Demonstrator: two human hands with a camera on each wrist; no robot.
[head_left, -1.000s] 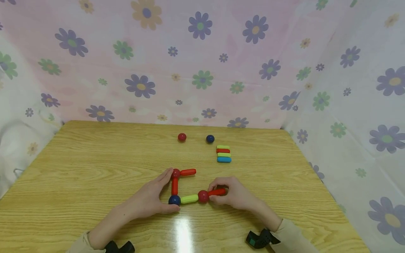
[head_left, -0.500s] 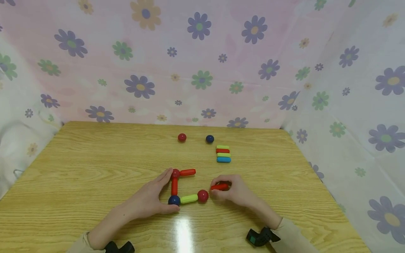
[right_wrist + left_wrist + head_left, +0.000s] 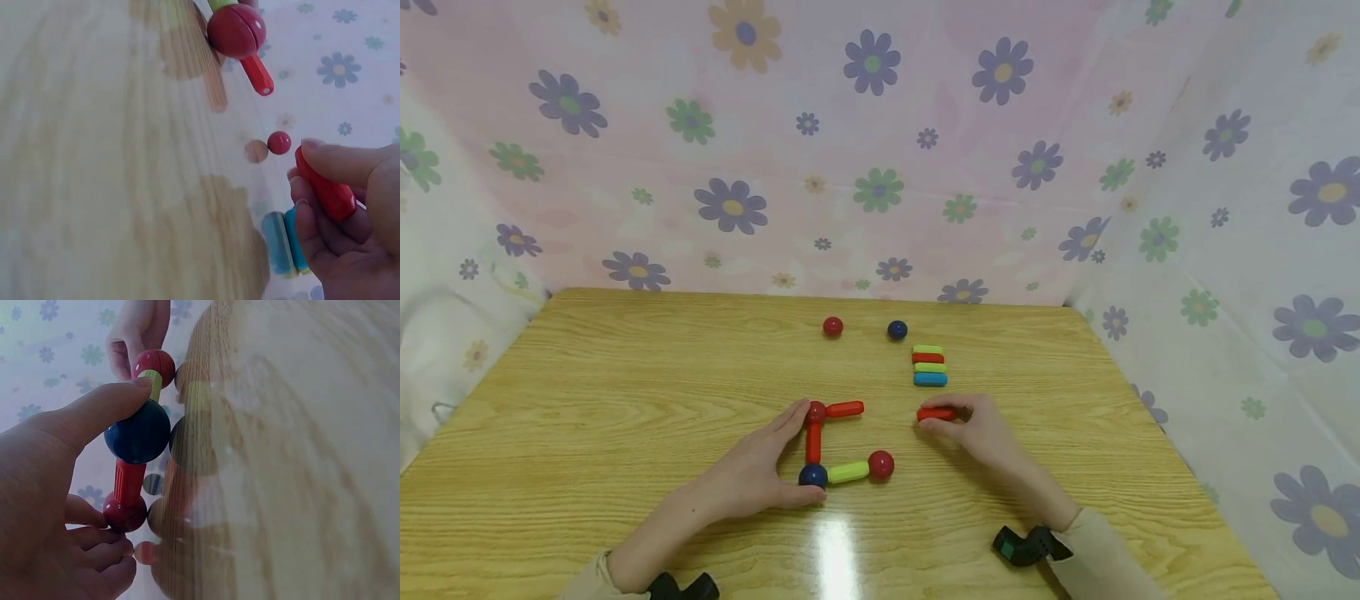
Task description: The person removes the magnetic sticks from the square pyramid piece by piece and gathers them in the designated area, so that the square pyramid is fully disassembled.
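A partly built frame of balls and magnetic rods lies before me: a red ball with a short red rod to its right, a red rod down to a blue ball, then a yellow-green rod ending at another red ball. My left hand holds the frame's left side, thumb at the blue ball and fingers at the upper red ball. Thumb and fingertips of my right hand pinch a loose red magnetic rod, right of the frame and apart from it.
Behind the frame, a spare red ball and a spare blue ball sit on the wooden table. Several rods lie in a stacked row, the blue one nearest. A flowered curtain closes the back and sides.
The red rod in my right hand has come away from the lower right red ball and moved back and to the right. My left hand has stayed put on the frame.
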